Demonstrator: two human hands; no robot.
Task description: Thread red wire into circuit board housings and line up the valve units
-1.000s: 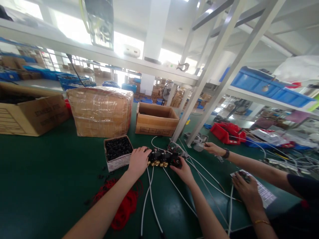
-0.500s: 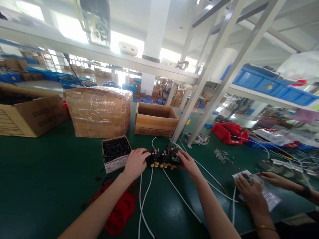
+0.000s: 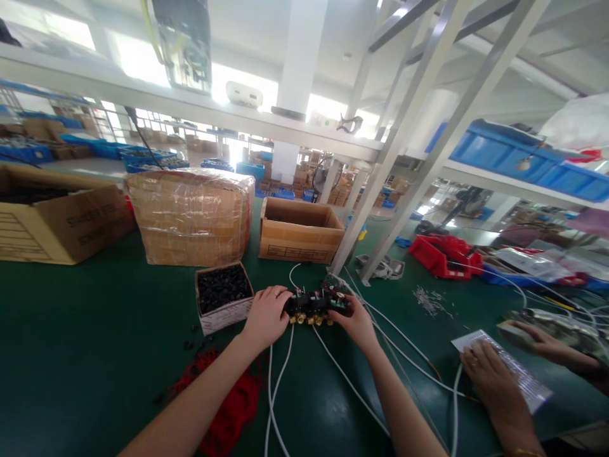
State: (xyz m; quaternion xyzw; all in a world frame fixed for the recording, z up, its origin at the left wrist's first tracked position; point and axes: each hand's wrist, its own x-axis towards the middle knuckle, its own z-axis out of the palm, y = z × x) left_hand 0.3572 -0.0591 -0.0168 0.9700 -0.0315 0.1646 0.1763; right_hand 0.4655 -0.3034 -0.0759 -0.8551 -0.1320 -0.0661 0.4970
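Observation:
A row of black electrical parts with brass fittings (image 3: 311, 306) lies between my two hands on the green table. Its left end is gripped by my left hand (image 3: 268, 312), fingers wrapped over the black part. My right hand (image 3: 356, 320) closes on the right end, where a small green circuit board shows by the fingertips. White cables (image 3: 337, 368) run from the row toward me. Left of my left hand stands a small carton (image 3: 221, 320) full of small black pieces. A heap of red cord-like material (image 3: 228, 406) lies partly behind my left forearm.
Cardboard boxes (image 3: 190, 219) stand along the back, beneath a white shelf (image 3: 238, 117). Metal posts (image 3: 380, 190) rise behind my right hand. A red bin (image 3: 445, 257) stands at right. A co-worker's hand (image 3: 495, 381) rests on a silvery-white sheet (image 3: 518, 374).
My right hand's fingers have shifted down around the right end of the row. The co-worker's hands have moved apart, one flat on the sheet, the other farther right holding a pale object.

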